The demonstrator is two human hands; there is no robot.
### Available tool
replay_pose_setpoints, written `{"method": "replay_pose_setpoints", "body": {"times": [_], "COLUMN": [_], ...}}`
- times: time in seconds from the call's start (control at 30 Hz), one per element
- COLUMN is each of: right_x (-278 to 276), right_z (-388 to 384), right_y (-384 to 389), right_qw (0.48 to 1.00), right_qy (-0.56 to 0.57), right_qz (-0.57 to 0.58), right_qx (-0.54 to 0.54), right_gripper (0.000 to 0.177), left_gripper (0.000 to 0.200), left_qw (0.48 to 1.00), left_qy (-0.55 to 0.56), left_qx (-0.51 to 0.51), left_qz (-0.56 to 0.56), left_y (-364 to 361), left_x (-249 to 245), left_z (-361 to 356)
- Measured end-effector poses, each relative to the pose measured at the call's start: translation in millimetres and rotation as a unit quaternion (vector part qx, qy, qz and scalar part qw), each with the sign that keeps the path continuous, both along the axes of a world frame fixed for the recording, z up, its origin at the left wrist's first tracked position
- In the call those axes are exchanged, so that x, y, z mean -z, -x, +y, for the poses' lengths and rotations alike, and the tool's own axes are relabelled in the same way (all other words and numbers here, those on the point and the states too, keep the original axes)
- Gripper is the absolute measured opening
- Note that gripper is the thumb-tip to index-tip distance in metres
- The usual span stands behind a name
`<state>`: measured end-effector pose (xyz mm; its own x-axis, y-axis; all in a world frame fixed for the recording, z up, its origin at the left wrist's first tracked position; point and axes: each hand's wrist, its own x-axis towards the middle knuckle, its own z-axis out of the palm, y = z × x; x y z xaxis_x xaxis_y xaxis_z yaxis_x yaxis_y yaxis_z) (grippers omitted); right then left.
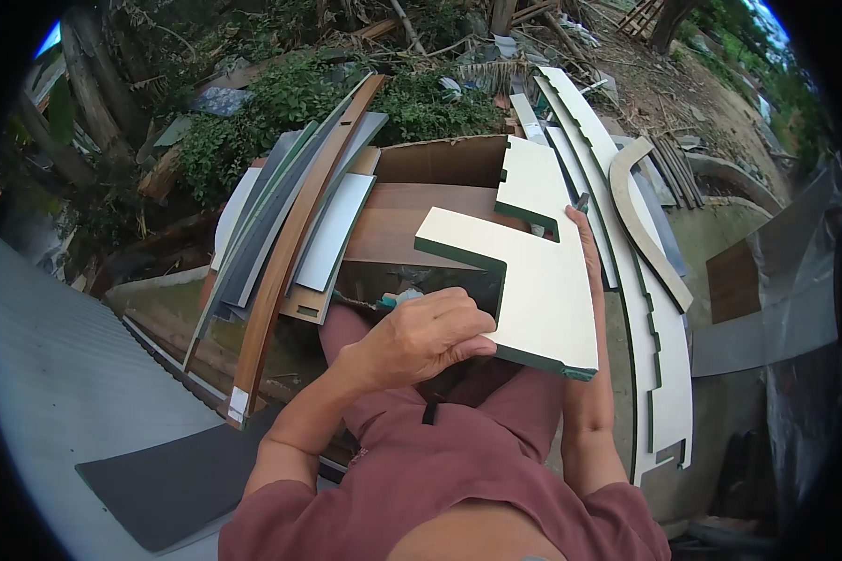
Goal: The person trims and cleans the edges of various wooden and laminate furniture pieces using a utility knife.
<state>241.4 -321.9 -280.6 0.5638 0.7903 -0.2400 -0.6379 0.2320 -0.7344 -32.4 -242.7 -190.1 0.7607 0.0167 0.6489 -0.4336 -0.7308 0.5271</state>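
Observation:
A cream board with notches and a green edge [543, 299] is tilted up over my lap. My left hand [430, 337] is closed at its near left edge, thumb and fingers pinching the board beside the lower notch. My right hand [585, 245] grips the board's right edge, its fingers partly hidden behind the board. A small dark pointed piece [583, 201] sticks up by the right fingertips; I cannot tell whether that hand holds it. Just beyond my left hand, a small teal and white thing [399, 298] shows in the gap.
Long brown and grey strips [295, 243] lean in a stack on the left. On the right stand long notched cream strips [636, 309] and a curved strip [641, 224]. Ahead is a cardboard box [444, 161] with brown boards [421, 220]. A dark sheet [178, 486] lies lower left.

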Motion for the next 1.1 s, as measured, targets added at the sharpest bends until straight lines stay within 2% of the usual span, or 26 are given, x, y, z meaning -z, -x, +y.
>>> {"method": "replay_pose_setpoints", "body": {"times": [0.1, 0.2, 0.27, 0.33, 0.37, 0.43, 0.47, 0.53, 0.57, 0.6, 0.67, 0.73, 0.83, 0.9, 0.93, 1.0, 1.07, 1.1], "right_x": [-60, -113, -119, -91, -105, -143, -145, -141, -135, -130, -128, -125, -132, -136, -150, -182, -217, -231], "right_z": [4, 6, 17, 55, 55, 59, 60, 62, 67, 68, 75, 76, 73, 79, 82, 82, 77, 75], "right_y": [41, 72, 63, 30, 38, 66, 70, 76, 79, 78, 72, 69, 64, 54, 55, 62, 74, 79], "right_qw": [0.999, 0.998, 0.998, 0.980, 0.980, 0.979, 0.980, 0.977, 0.976, 0.976, 0.966, 0.969, 0.971, 0.967, 0.967, 0.931, 0.886, 0.887], "right_qy": [0.004, 0.037, 0.019, -0.026, -0.030, 0.083, 0.079, 0.085, 0.123, 0.120, 0.098, 0.087, 0.079, 0.074, 0.060, -0.070, -0.151, -0.154], "right_qz": [0.007, -0.019, 0.041, 0.160, 0.158, 0.140, 0.139, 0.116, 0.118, 0.118, 0.123, 0.051, -0.042, -0.144, -0.151, -0.344, -0.436, -0.434], "right_qx": [0.043, 0.042, -0.033, -0.119, -0.117, -0.121, -0.121, -0.159, -0.139, -0.138, -0.205, -0.225, -0.220, -0.197, -0.196, -0.099, -0.048, -0.042], "right_gripper": [0.047, 0.040, 0.030, 0.019, 0.019, 0.022, 0.022, 0.023, 0.029, 0.029, 0.037, 0.043, 0.038, 0.038, 0.038, 0.045, 0.061, 0.061], "left_gripper": [0.023, 0.030, 0.036, 0.035, 0.042, 0.039, 0.039, 0.037, 0.035, 0.035, 0.033, 0.034, 0.035, 0.035, 0.036, 0.037, 0.037, 0.037], "left_qw": [0.998, 0.985, 0.963, 0.963, 0.970, 0.976, 0.976, 0.978, 0.970, 0.971, 0.953, 0.964, 0.958, 0.954, 0.951, 0.949, 0.952, 0.952], "left_qy": [0.011, 0.103, 0.140, 0.133, 0.082, 0.056, 0.053, 0.093, 0.141, 0.138, 0.139, 0.104, 0.126, 0.169, 0.174, 0.176, 0.161, 0.156], "left_qx": [-0.025, -0.108, -0.171, -0.155, -0.164, -0.142, -0.140, -0.141, -0.166, -0.164, -0.240, -0.220, -0.242, -0.244, -0.252, -0.257, -0.258, -0.262], "left_qz": [-0.056, -0.092, -0.155, -0.176, -0.157, -0.154, -0.155, -0.122, -0.105, -0.105, -0.120, -0.103, -0.091, -0.053, -0.049, -0.052, -0.044, -0.034], "left_y": [19, 38, 38, 34, 31, 31, 31, 29, 26, 24, 20, 19, 12, 6, 2, -7, -15, -19], "left_x": [-29, -68, -95, -126, -145, -172, -184, -199, -204, -206, -210, -219, -230, -237, -239, -240, -242, -242], "left_z": [1, -6, -1, 19, 29, 49, 54, 64, 70, 75, 91, 119, 149, 167, 170, 173, 173, 174]}}
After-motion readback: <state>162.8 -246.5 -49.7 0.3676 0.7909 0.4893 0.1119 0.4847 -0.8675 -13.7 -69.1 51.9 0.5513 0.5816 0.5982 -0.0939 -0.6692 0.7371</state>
